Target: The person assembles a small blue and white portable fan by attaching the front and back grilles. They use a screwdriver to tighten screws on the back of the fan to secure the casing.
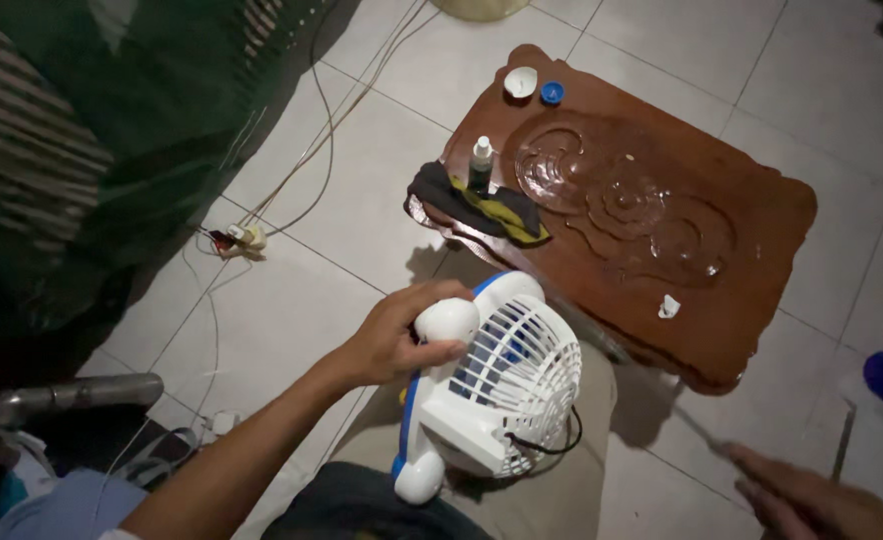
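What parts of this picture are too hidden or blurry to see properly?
Head view:
- Right hand: blurred and cut off by the bottom edge; whatever thin thing it holds is unclear.
- Small white and blue plastic fan: its back is hidden by the left hand.
- Dark green netting: too dark to see through.

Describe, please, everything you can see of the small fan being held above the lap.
The small fan looks like white plastic with blue trim along its edge. It has a round slotted grille, rounded white knobs at its top and bottom, and a thin black cord looping off its lower right side. It is tilted, grille facing up and right, resting on the person's lap beside the carved wooden table. The left hand grips its upper knob.
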